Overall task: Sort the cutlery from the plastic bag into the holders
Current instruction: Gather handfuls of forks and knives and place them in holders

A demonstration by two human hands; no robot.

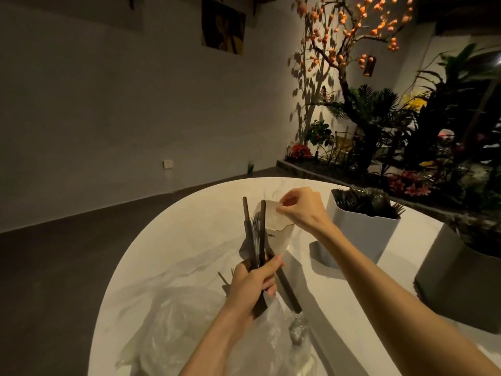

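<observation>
My left hand (256,280) grips a bundle of cutlery (256,234) upright above the table: dark brown chopsticks, a fork and a paper sleeve (279,237) with print on it. My right hand (301,206) pinches the clear top flap of that sleeve between thumb and fingers. A crumpled clear plastic bag (173,324) lies on the table below my left forearm. One dark-handled utensil (291,297) rests on the bag near my left hand. A white holder (363,237) full of dark cutlery stands to the right. A grey holder (458,286) sits further right.
The round white table (195,221) ends in a curved edge on the left and far side. Beyond it is dark floor and a plain wall. A bed of plants and an orange-fruited tree (352,50) fills the back right.
</observation>
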